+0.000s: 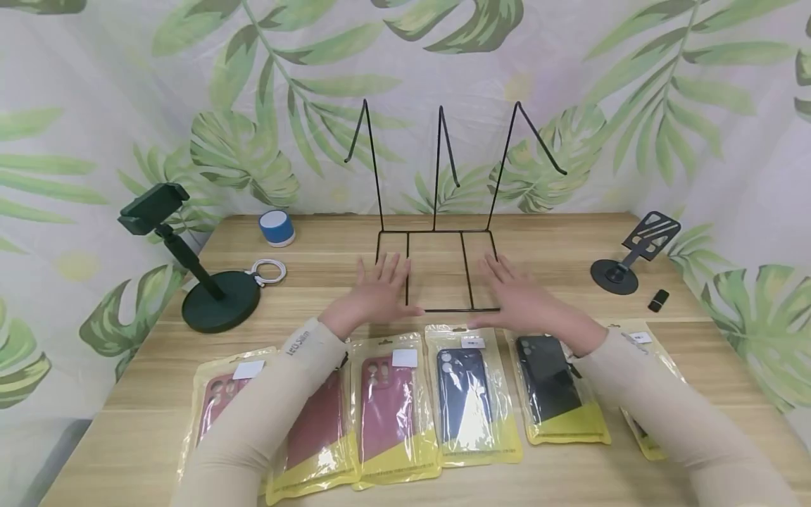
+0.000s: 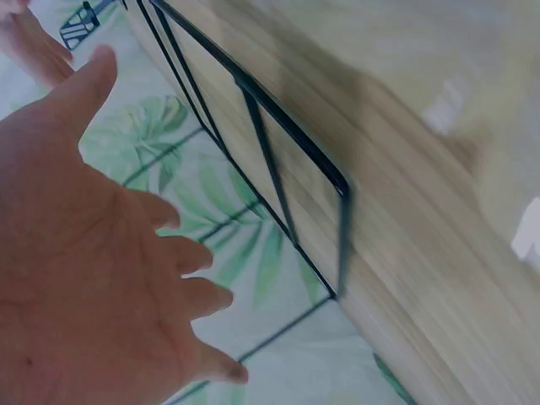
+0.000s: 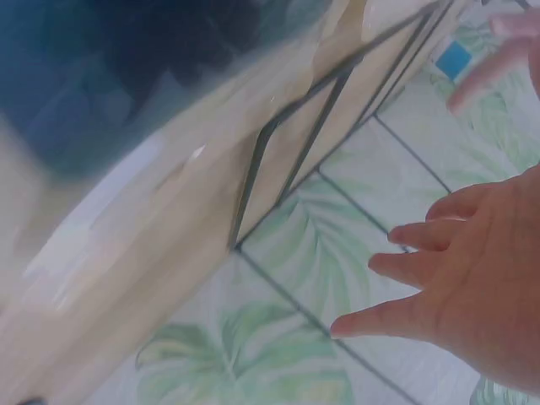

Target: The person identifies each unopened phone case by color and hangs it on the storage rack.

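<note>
A black wire rack stands on the wooden table, its three upright hooks rising against the backdrop. Over the left side of its base my left hand is spread, fingers extended and palm facing down. My right hand mirrors it over the base's right side, fingers also straight. Neither holds anything. Both wrist views show spread fingers beside the wire frame. Below the hands lies a row of packaged phone cases: a pink one, a dark blue one and a black one, among others partly hidden by my sleeves.
At the left are a black phone stand, a coiled white cable and a blue and white cylinder. A folding stand and a small black item sit at the right. A leaf-patterned cloth hangs behind.
</note>
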The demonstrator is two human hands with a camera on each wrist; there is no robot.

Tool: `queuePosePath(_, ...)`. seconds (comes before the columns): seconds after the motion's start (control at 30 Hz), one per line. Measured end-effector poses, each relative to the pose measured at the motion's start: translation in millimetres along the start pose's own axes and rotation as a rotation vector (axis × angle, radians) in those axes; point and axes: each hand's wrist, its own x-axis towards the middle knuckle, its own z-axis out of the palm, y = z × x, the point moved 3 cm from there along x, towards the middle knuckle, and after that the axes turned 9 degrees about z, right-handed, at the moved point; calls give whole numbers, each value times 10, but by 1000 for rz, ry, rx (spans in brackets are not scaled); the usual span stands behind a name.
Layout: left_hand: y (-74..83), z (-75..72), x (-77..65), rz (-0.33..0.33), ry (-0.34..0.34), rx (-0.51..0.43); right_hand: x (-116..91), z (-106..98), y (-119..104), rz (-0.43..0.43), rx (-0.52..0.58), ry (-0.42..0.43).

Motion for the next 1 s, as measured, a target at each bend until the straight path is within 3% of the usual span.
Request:
queuePosePath(0.3, -309, 102, -51, -8, -48, -33, -510, -168, 524, 12, -16, 103)
queuePosePath(0.47, -428, 168, -71, -23, -76, -51, -781, -179, 1040, 46, 19, 131)
queuePosePath(0.6, -466, 184, -77, -34, -101, -66, -933, -113, 1521, 91, 72, 86)
queuePosePath(0.77, -450, 150, -91, -37, -130, -69, -987, 1, 1940, 158, 134, 11)
queuePosePath(1.0, -438, 98, -126, -35, -128, -56, -866, 63, 2099, 206, 223, -61)
